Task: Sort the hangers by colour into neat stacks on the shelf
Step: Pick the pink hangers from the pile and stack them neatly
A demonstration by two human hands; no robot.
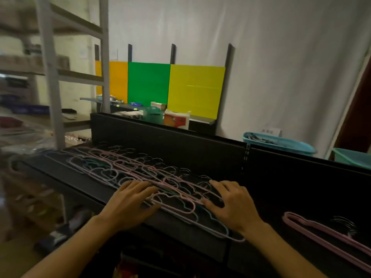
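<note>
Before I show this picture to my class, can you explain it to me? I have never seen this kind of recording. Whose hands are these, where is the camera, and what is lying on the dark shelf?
There is no machine here, and only one picture. A person wears a wide-angle camera on the head, so you look forward and down at their own two bare hands.

On the black shelf lies a long mixed pile of thin hangers, mostly pink with some blue and teal, overlapping one another. The left hand and the right hand both rest on the near end of that pile, fingers spread fairly flat; neither has clearly picked a hanger up.

To the right, on the same shelf, lies a separate stack of pink hangers, probably already sorted. Behind the shelf stand two blue-green tubs and coloured panels.
</note>
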